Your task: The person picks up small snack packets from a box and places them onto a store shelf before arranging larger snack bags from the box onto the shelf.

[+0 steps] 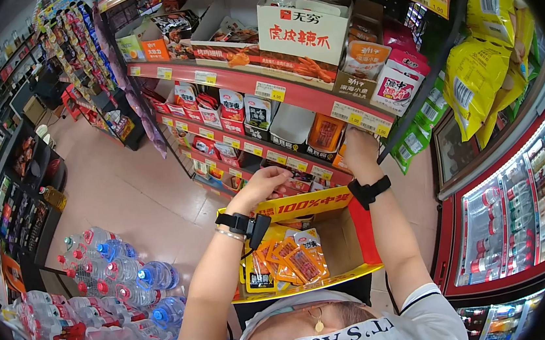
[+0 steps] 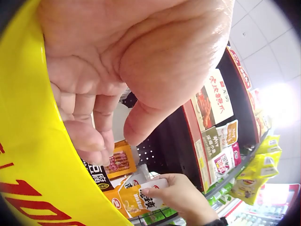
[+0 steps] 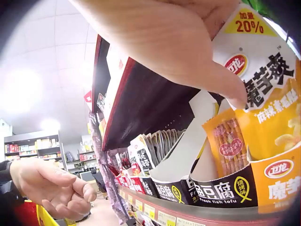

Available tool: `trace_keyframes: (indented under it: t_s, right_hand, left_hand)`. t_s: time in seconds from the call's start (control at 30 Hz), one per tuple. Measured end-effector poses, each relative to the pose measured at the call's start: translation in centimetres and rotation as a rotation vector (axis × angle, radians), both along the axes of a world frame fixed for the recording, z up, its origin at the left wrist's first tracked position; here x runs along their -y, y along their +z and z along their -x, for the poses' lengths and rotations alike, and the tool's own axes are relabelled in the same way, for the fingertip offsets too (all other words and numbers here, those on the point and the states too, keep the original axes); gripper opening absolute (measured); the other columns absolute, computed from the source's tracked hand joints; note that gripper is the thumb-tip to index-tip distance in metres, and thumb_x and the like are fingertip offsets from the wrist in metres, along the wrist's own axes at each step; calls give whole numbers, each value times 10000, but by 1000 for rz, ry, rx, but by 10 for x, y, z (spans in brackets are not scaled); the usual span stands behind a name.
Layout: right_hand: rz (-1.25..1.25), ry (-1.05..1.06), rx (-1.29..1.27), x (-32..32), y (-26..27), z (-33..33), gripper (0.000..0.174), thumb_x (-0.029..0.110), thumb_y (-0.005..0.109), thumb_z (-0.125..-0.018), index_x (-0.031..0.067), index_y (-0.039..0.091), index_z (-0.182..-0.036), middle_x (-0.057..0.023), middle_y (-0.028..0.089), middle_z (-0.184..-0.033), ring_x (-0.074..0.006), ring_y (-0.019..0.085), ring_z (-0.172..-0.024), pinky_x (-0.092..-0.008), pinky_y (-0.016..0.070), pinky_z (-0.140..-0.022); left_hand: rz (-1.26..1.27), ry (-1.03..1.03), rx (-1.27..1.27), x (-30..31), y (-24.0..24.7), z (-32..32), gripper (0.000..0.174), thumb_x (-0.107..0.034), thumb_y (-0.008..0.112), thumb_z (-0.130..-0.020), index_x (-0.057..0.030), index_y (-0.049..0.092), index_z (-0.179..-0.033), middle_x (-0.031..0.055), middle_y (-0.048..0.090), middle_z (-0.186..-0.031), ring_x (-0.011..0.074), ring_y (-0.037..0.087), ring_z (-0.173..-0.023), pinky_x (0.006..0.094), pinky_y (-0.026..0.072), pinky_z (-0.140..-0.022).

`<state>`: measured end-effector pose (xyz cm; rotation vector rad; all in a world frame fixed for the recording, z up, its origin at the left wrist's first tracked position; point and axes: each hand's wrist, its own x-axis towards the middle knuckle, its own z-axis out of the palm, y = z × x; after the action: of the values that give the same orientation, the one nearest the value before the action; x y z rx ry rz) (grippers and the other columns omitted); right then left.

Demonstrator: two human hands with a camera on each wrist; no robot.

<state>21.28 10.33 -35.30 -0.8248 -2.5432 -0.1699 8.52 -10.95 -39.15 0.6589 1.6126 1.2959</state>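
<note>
My right hand [image 1: 360, 151] reaches into the end of a lower shelf row. In the right wrist view, its thumb presses the front of a white-and-orange snack packet [image 3: 269, 89], with the other fingers behind. The packet stands in its display box [image 3: 277, 179]. Beside it an orange packet [image 3: 228, 143] leans in a black fish tofu box [image 3: 221, 190]. My left hand [image 1: 267, 185] hovers over the far rim of a yellow carton [image 1: 315, 203], its fingers loosely bent around nothing. Orange snack packets [image 1: 304, 264] and a white one lie inside the carton.
Shelf edges [image 1: 211, 77] with price tags run across the front. Yellow snack bags [image 1: 477, 78] hang at right, above a lit drinks fridge [image 1: 509, 206]. Bottled water packs [image 1: 118, 270] stand on the left. A hanging rack of packets [image 1: 71, 52] is farther back.
</note>
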Motion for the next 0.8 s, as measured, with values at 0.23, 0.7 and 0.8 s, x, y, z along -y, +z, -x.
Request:
trace_keyframes:
  t_s: [0.23,0.7,0.8]
  right_hand:
    - [-22,23,17,16,25,-10,113,51,509,-740,19,612,-773,-164,623,-779,-316,620,-769,-403,492,-656]
    - [712,693,36,77,59,-48,234,71,578,-765,78,580,-1000,-168,619,-832,-343,601,-804,-403,472,-691]
    - [619,738,338,83,31,-42,218,103,604,-755,66,583,-968,-161,622,-831,-332,604,-809,-415,471,-672]
  left_hand:
    - [-11,-7,-1,-1,-2,0,264,-295,535,-901,-95,577,-1068,-49,592,-895,34,536,-771,178,395,-622]
    - [6,1,21,-3,-4,1,245,-267,494,-920,-110,568,-1094,-49,597,-933,40,537,-801,200,410,-654]
    - [3,-9,24,-2,-5,2,252,-266,500,-917,-113,565,-1106,-45,599,-953,45,541,-808,205,413,-661]
